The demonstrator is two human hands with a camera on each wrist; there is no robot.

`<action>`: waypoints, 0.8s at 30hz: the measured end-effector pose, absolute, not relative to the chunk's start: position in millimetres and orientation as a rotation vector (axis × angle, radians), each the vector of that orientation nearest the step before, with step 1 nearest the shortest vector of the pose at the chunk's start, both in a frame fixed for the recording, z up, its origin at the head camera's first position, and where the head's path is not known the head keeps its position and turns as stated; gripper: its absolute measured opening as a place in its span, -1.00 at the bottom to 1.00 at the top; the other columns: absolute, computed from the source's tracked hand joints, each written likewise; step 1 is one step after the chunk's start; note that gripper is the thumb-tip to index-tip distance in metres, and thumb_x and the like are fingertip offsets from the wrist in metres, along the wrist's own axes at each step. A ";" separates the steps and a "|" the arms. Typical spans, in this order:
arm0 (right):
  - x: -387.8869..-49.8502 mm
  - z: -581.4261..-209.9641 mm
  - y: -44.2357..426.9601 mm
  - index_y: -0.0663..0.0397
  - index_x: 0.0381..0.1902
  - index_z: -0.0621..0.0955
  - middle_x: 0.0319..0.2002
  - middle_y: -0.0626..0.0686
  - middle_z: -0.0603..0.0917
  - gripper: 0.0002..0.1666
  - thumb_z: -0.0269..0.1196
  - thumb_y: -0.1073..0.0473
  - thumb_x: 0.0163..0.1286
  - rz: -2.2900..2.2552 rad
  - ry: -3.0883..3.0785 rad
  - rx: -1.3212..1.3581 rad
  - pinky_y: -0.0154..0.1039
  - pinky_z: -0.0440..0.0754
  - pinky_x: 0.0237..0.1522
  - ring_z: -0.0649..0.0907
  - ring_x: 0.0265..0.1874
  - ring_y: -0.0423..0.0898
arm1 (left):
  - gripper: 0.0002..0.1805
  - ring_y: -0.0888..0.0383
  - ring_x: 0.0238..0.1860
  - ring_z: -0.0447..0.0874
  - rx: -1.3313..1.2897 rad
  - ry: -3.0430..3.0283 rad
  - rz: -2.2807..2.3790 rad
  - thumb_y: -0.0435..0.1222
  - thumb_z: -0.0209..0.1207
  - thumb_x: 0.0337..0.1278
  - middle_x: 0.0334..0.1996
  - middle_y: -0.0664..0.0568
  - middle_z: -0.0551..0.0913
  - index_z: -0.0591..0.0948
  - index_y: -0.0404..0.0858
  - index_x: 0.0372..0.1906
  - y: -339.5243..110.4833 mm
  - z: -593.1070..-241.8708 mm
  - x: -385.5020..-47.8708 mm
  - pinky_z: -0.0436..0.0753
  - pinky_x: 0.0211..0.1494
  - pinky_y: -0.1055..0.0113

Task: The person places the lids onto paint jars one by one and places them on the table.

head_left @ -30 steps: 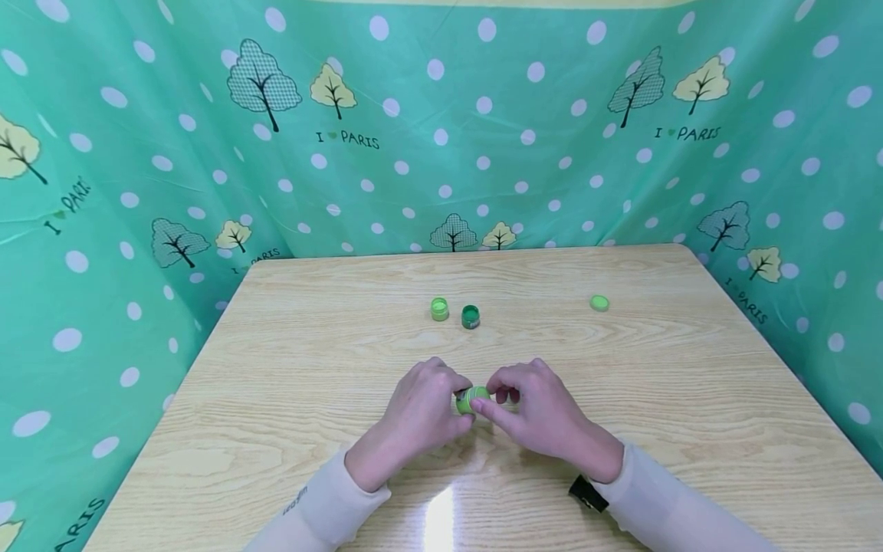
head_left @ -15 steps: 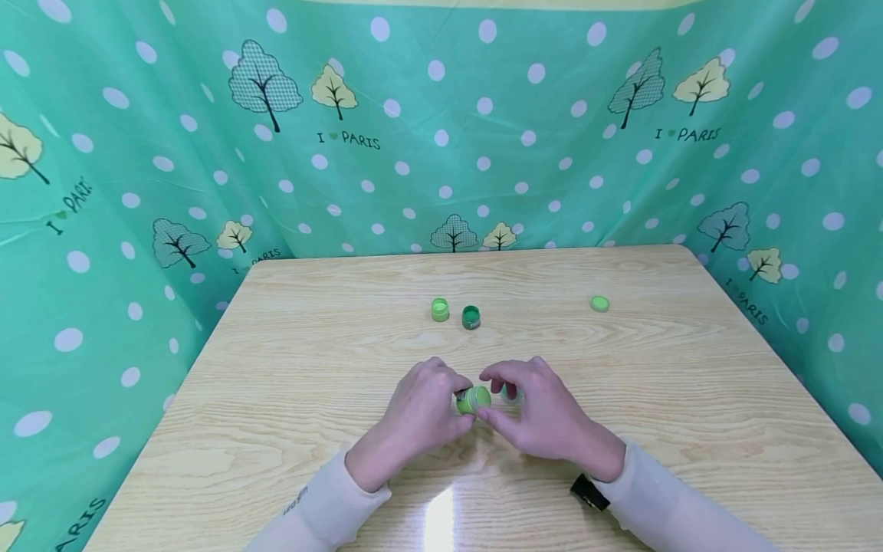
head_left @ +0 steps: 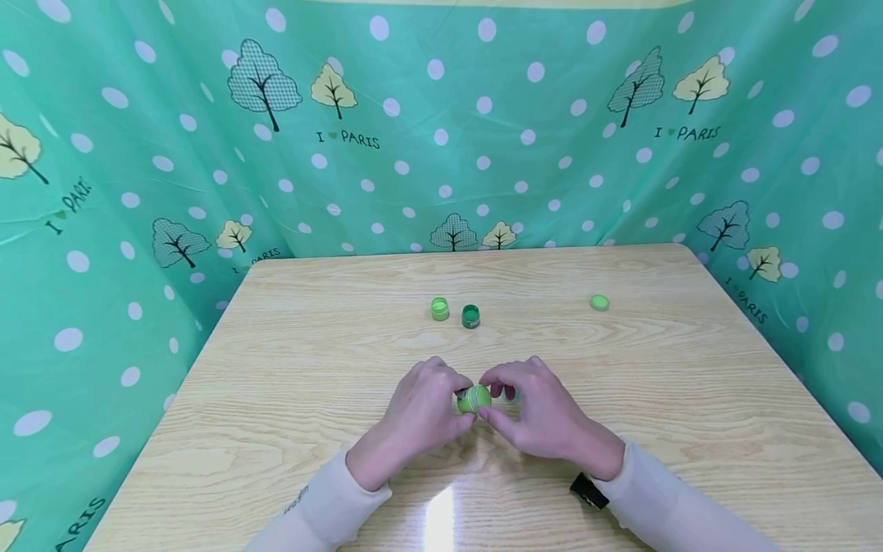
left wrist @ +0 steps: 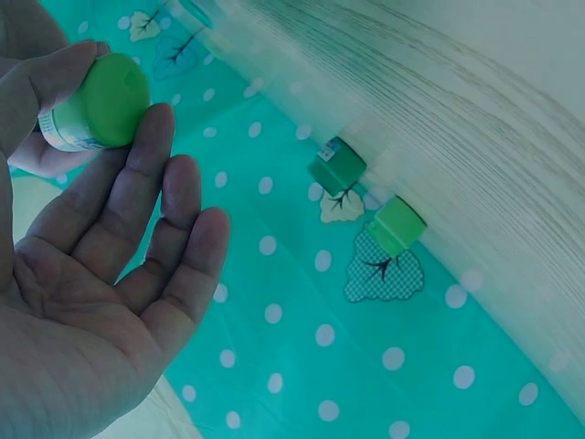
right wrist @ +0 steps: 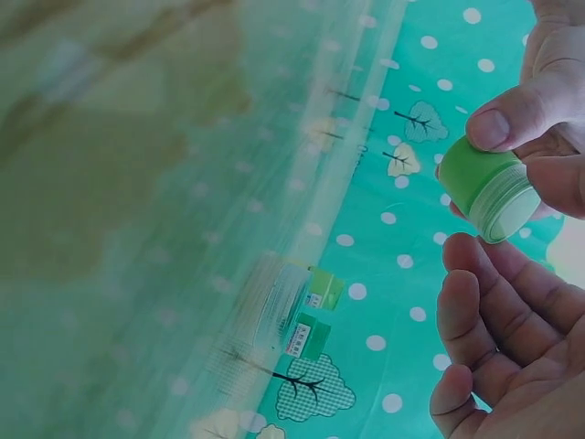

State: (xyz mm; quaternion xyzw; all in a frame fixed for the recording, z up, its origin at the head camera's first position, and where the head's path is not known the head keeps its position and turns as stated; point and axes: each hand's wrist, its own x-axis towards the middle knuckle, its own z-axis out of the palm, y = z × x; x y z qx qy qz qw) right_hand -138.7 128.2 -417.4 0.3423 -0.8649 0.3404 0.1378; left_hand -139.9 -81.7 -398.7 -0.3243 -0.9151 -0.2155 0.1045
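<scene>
Near the middle of the table, my left hand (head_left: 422, 402) holds a small light green paint jar (head_left: 472, 399) tilted on its side between thumb and fingers. My right hand (head_left: 541, 410) has its thumb and index finger at the jar's right end, pinching the pale, ribbed lid (right wrist: 510, 210); its other fingers are bent loosely. A green bit of a round thing (head_left: 515, 395) shows behind the right fingers, mostly hidden; I cannot tell whether it is held or lies on the table. In the left wrist view, the jar's smooth green end (left wrist: 121, 99) faces the camera.
Beyond the hands stand an uncovered light green jar (head_left: 439, 310) and an uncovered dark green jar (head_left: 471, 317), side by side. A light green round lid (head_left: 599, 303) lies farther right on the wooden table (head_left: 310, 345). A dotted green curtain (head_left: 386, 184) encloses the table's back and sides.
My right index finger has lifted off the jar's end and come back to it, while the left hand stays put. The round green thing has come partly into view behind the right fingers.
</scene>
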 end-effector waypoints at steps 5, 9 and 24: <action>-139.1 -418.3 128.0 -0.04 -0.17 0.73 -0.39 -0.22 0.66 -0.70 0.54 0.10 0.14 0.979 -2.510 0.979 -0.25 0.39 -0.24 0.61 -0.45 -0.17 | -0.80 0.19 -0.36 0.56 -0.959 -2.692 -0.636 -0.27 0.54 -0.16 -0.57 0.25 0.68 0.69 -0.03 -0.55 -81.7 -399.8 -140.3 0.61 -0.13 0.23; -138.9 -418.0 127.7 -0.04 -0.20 0.73 -0.41 -0.21 0.66 -0.73 0.54 0.09 0.16 0.974 -2.518 0.965 -0.25 0.39 -0.24 0.61 -0.45 -0.16 | -0.79 0.20 -0.36 0.56 -0.961 -2.689 -0.635 -0.25 0.55 -0.14 -0.56 0.25 0.69 0.68 -0.02 -0.55 -81.7 -400.0 -140.8 0.61 -0.11 0.22; -139.0 -419.6 127.0 -0.04 -0.30 0.74 -0.46 -0.26 0.62 -0.79 0.52 0.03 0.19 0.939 -2.526 0.919 -0.27 0.37 -0.29 0.57 -0.49 -0.23 | -0.82 0.19 -0.34 0.57 -0.953 -2.699 -0.623 -0.25 0.56 -0.15 -0.50 0.21 0.73 0.72 -0.05 -0.51 -81.7 -399.3 -140.3 0.61 -0.13 0.23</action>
